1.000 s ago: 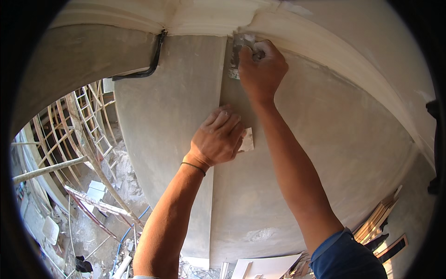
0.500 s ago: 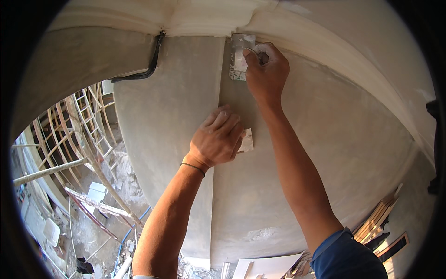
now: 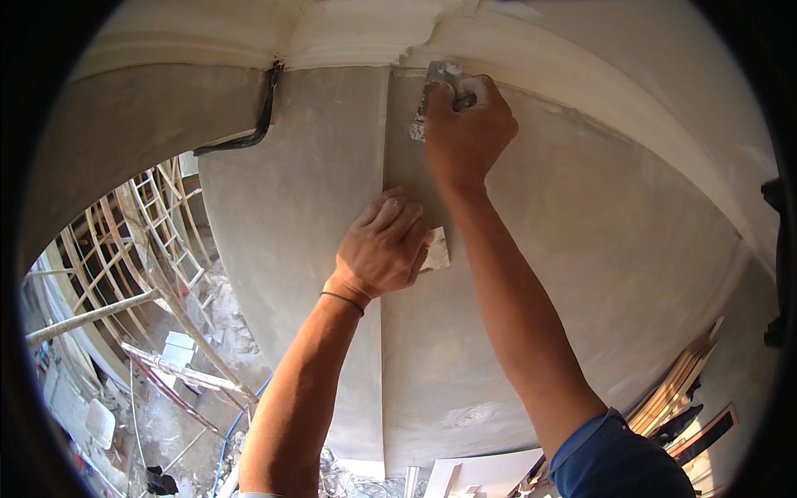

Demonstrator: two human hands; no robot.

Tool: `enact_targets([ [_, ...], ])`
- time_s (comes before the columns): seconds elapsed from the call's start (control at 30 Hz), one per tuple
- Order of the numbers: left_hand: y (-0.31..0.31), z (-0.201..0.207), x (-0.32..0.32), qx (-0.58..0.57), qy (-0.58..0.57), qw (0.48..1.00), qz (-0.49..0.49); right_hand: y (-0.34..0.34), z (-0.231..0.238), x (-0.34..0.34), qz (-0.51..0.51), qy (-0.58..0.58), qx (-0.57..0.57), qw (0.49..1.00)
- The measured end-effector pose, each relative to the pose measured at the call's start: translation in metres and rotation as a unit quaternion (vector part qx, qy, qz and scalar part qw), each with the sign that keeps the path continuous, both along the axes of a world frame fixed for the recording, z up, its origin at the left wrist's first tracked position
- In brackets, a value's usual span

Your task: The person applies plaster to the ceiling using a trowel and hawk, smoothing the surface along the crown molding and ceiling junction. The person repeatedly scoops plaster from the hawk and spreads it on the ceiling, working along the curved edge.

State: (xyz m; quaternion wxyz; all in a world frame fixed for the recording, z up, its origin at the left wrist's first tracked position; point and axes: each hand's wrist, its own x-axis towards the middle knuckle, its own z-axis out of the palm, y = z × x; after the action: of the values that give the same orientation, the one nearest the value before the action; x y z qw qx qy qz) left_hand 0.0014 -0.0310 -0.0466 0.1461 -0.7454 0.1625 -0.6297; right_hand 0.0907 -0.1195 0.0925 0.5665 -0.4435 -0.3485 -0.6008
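Note:
Near the top of a grey plastered wall (image 3: 564, 266), my right hand (image 3: 471, 137) is closed round the grip of a flat rectangular plastering trowel (image 3: 442, 73). The blade lies at or close against the wall, just below the ceiling moulding; its metal is smeared with plaster, and my fingers cover part of it. Lower and to the left, my left hand (image 3: 383, 241) is closed beside a vertical corner edge in the wall. From under its fingers sticks a pale, plaster-smeared flat blade (image 3: 437, 251), like a scraper's; its handle is hidden.
Cream moulding (image 3: 349, 41) runs along the top. A black cable (image 3: 264, 120) hangs at upper left. Poles (image 3: 91, 317) and a ladder (image 3: 158, 207) stand at left above a rubble-strewn floor. White boards (image 3: 490, 473) lean below, with wooden strips (image 3: 677, 378) at lower right.
My right hand has shifted slightly left, and the trowel has turned so less of its blade face shows. My left hand has barely moved. The whole view has shifted a little.

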Motion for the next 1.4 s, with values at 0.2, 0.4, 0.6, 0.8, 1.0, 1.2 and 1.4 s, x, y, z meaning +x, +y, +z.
enact_targets([
  [0.2,0.000,0.000,0.000,-0.004,0.006,1.000,0.009,-0.005,-0.009,0.001,0.148,0.031,-0.067,0.986],
  [0.4,0.000,-0.001,-0.002,-0.001,0.026,0.999,0.027,0.002,-0.004,0.005,0.060,0.033,-0.049,0.996],
  [0.6,0.004,-0.002,-0.002,0.006,0.028,0.999,0.019,-0.019,-0.036,-0.021,0.170,0.109,-0.019,0.979],
  [0.8,0.008,-0.012,0.000,-0.013,0.052,0.998,0.018,0.007,-0.037,-0.057,-0.010,-0.225,-0.126,0.966],
  [1.0,0.007,-0.009,-0.001,-0.015,0.041,0.999,0.013,0.051,0.009,-0.063,-0.162,-0.371,-0.113,0.907],
  [1.2,0.007,-0.004,-0.002,0.012,0.018,1.000,0.007,0.075,0.020,-0.064,-0.179,-0.348,-0.067,0.918],
  [1.4,0.009,-0.006,-0.002,0.022,0.025,0.999,0.002,0.066,0.017,-0.062,-0.183,-0.275,-0.056,0.942],
])
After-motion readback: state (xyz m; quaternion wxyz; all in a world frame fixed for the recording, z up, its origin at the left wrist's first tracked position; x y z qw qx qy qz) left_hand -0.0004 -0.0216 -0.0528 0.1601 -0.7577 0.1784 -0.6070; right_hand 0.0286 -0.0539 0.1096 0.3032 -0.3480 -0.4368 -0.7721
